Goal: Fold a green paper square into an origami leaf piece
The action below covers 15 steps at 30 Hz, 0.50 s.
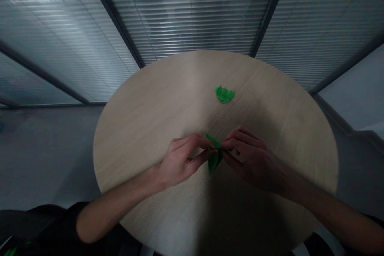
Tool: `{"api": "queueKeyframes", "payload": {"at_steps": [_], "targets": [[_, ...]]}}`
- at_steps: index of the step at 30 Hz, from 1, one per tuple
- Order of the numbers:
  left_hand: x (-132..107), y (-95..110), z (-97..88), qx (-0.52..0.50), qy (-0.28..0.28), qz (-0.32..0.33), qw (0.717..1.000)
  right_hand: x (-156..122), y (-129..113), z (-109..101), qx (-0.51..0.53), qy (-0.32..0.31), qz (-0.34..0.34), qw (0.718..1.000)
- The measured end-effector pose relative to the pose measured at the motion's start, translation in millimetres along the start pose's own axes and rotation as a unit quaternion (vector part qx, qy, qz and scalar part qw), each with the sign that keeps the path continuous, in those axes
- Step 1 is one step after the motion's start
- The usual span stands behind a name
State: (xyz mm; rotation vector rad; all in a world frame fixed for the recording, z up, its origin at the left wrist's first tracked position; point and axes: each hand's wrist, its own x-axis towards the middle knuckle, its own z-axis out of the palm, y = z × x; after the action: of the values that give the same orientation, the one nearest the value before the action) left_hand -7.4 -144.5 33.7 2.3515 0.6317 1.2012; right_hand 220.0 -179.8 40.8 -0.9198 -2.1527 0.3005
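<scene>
Between my two hands is a piece of folded green paper (213, 163), with pointed ends showing above and below my fingers. My left hand (183, 157) pinches it from the left with thumb and fingertips. From the other side, the fingertips of my right hand (253, 158) close on its right edge. The middle of the paper is partly covered by my fingers. Farther back on the table lies a second green folded paper piece (225, 95), curved below and with several pointed tips along its top; neither hand touches it.
The round wooden table (144, 120) has a curved edge all around. Behind it stand glass panels with blinds (195, 28) and dark frames. A grey floor (45, 148) shows at the left. My shadow falls across the table's front.
</scene>
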Motion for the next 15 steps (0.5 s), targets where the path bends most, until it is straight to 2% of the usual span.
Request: {"api": "queueKeyframes", "payload": {"at_steps": [7,15], "targets": [[1.2,1.6,0.2,0.013,0.004,-0.007,1.000,0.1,0.1,0.8,-0.029,-0.009,0.019,0.999],[0.2,1.5,2.6,0.011,0.004,-0.016,1.000,1.0,-0.9,2.7,-0.049,-0.032,0.007,0.998]]}}
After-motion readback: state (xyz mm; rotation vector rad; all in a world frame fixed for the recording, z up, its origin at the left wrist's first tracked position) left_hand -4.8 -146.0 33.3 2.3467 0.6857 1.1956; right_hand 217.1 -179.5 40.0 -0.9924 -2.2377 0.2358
